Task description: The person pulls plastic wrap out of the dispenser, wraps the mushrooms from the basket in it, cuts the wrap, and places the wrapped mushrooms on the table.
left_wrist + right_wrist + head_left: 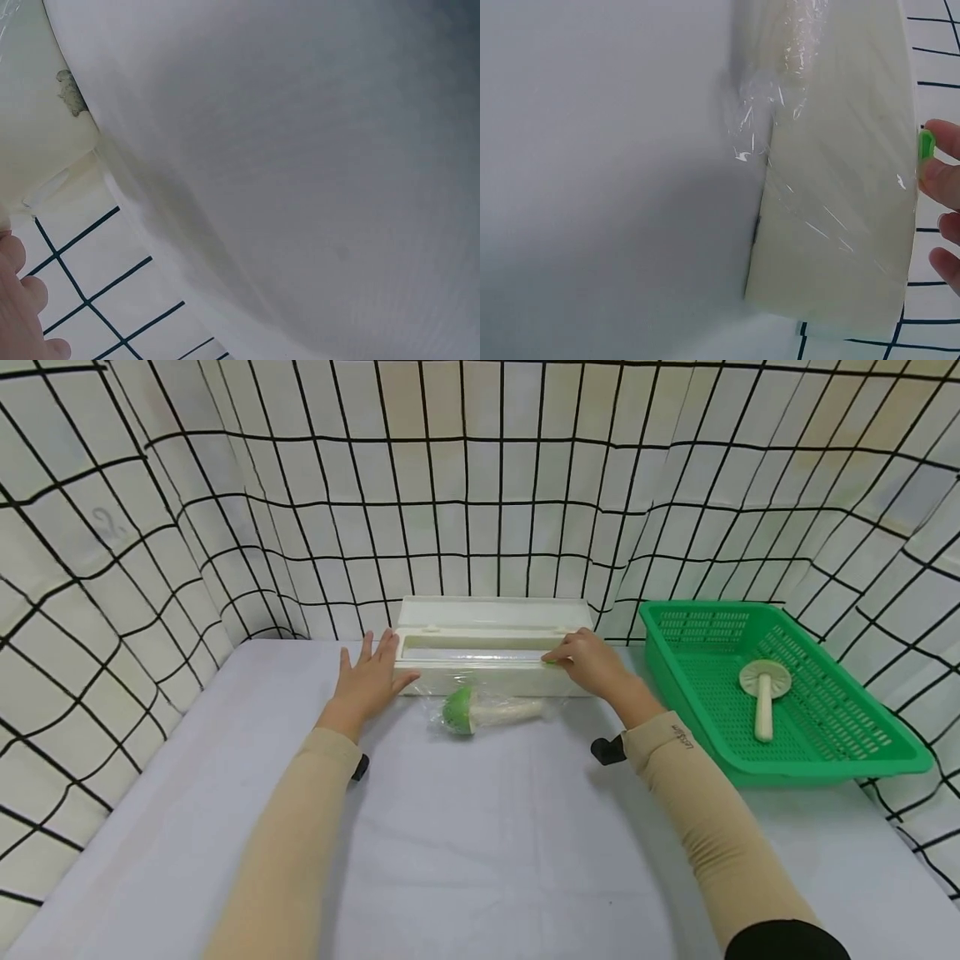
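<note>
Wrapped mushroom piece [493,713] lies at the 6 o'clock side of the white box [495,680]; film may bunch or tear
Probable cause: green slider [926,146] drawn askew, or box slipping; piece shows green cap at 9 o'clock, pale stem toward 3, crinkled clear film over it; left hand [367,681] at 10, fingers spread apart; right hand [591,664] at 2, fingers pinching slider
</note>
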The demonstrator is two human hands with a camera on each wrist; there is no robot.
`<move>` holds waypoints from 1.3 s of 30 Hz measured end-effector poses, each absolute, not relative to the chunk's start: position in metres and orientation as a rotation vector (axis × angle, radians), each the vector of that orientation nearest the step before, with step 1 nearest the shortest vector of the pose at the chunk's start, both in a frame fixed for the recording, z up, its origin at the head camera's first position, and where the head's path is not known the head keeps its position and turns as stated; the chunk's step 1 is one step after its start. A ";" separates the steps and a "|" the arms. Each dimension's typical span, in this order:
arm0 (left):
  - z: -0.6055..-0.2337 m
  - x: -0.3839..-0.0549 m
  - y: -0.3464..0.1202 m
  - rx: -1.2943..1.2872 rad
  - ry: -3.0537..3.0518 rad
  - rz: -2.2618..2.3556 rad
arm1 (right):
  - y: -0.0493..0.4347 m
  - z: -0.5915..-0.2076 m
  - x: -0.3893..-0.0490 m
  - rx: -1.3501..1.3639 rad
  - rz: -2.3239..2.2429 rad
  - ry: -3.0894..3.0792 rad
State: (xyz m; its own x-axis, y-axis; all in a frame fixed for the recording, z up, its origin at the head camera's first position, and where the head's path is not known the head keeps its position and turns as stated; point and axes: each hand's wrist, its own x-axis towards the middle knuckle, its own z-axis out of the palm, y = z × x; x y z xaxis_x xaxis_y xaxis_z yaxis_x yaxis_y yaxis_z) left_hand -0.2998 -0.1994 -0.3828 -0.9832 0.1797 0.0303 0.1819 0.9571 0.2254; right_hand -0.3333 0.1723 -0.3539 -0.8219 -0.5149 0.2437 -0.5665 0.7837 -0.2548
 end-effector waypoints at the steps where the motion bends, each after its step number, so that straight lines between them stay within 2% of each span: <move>1: -0.383 -0.301 -0.199 -0.291 -3.098 -0.354 | 0.174 -0.354 -0.333 0.851 0.488 -2.822; 10: -0.384 -0.302 -0.200 -0.287 -3.105 -0.320 | 0.184 -0.348 -0.331 0.868 0.456 -2.840; 20: -0.384 -0.302 -0.202 -0.276 -3.098 -0.364 | 0.210 -0.347 -0.327 0.695 0.451 -2.895; 39: -0.387 -0.301 -0.203 -0.278 -3.093 -0.424 | 0.215 -0.345 -0.319 0.527 0.230 -2.977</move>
State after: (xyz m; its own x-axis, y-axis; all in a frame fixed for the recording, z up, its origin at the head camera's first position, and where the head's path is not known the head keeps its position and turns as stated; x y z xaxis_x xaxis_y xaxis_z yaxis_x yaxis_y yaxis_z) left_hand -0.3010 -0.2026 -0.3866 -0.9843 0.1740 0.0309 0.1759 0.9477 0.2661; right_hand -0.3191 0.2154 -0.3452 -0.9337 -0.3322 0.1339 -0.3488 0.9282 -0.1294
